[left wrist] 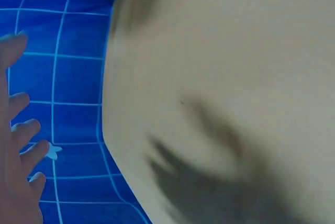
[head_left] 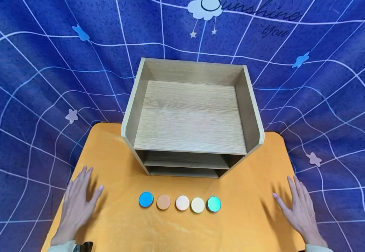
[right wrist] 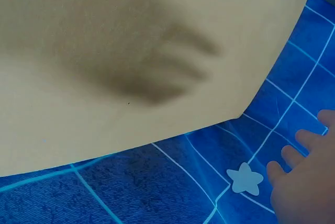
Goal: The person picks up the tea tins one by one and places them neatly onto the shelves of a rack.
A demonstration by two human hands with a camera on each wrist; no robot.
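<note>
In the head view my left hand [head_left: 79, 203] is over the table's left side, fingers spread and holding nothing. My right hand [head_left: 300, 206] is over the right side, also spread and holding nothing. Between them lies a row of round discs: blue [head_left: 146, 199], orange-tan [head_left: 163, 202], pale pink [head_left: 182, 203], cream [head_left: 197, 205] and turquoise [head_left: 214, 204]. Neither hand touches a disc. The left wrist view has the left hand [left wrist: 20, 135] at its left edge; the right wrist view has the right hand [right wrist: 306, 177] at lower right.
A wooden shelf unit [head_left: 190, 115] stands behind the discs, with a broad upper board and narrow compartments below. The yellow-orange table [head_left: 116, 224] has rounded far corners. Blue curtain [head_left: 19, 105] with white lines and stars surrounds it. Hand shadows fall on the tabletop.
</note>
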